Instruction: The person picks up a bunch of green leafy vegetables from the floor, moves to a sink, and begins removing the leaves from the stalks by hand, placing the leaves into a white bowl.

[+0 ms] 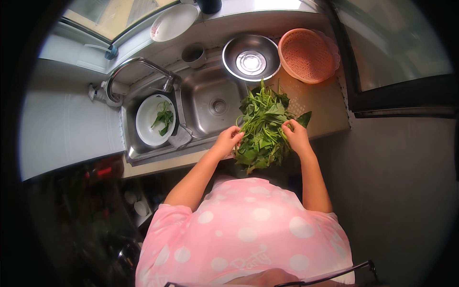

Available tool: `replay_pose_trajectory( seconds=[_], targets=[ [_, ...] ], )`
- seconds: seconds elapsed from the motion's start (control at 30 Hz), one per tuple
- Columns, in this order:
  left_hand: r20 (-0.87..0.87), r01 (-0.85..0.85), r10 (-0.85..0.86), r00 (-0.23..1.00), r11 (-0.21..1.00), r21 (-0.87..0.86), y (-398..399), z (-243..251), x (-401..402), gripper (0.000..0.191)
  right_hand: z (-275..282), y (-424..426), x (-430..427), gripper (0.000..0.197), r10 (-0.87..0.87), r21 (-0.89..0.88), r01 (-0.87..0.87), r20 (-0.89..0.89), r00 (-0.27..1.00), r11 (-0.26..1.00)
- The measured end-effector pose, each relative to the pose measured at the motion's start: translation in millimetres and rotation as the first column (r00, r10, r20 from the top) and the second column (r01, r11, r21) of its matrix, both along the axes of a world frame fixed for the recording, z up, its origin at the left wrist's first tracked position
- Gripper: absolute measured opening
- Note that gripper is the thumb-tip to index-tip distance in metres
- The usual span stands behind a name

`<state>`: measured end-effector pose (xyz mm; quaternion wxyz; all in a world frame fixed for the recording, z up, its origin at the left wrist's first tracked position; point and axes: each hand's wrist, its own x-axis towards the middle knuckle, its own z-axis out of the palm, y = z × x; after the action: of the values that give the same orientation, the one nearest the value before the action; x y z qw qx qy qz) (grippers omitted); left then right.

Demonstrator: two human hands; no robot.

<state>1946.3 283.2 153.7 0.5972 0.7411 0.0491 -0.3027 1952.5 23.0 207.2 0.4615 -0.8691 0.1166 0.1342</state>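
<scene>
A large heap of leafy greens with long stems (266, 125) lies on the counter right of the sink, its near leaves hanging over the front edge. At the heap's left side is my left hand (228, 140), thumb and fingers close together around a stem. My right hand (296, 135) is at the right side, its fingertips pinching among stems; exactly what they grip is partly hidden. In the left sink basin, a white bowl (144, 123) holds a few leafy sprigs (164, 118).
Behind the greens stand a steel bowl (229, 59) and an orange plastic basket (304, 55). The chrome faucet (134, 61) arches over the left basin. A grey cloth (180, 137) lies on the sink divider. A cup (194, 55) and a white oval plate (174, 23) are at the back.
</scene>
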Motion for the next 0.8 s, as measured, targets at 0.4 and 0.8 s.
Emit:
replay_pose_trajectory(
  seconds=[0.4, 0.8],
  targets=[
    [-0.396, -0.496, 0.299, 0.868, 0.558, -0.666, 18, 88, 7, 0.022, 27, 38, 11, 0.014, 0.245, 0.396, -0.266, 0.104, 0.964, 0.879],
    [-0.505, -0.597, 0.356, 0.786, 0.226, -0.77, 9, 132, 13, 0.016, 51, 74, 10, 0.031, 0.483, 0.465, -0.507, 0.182, 0.857, 0.725]
  ],
)
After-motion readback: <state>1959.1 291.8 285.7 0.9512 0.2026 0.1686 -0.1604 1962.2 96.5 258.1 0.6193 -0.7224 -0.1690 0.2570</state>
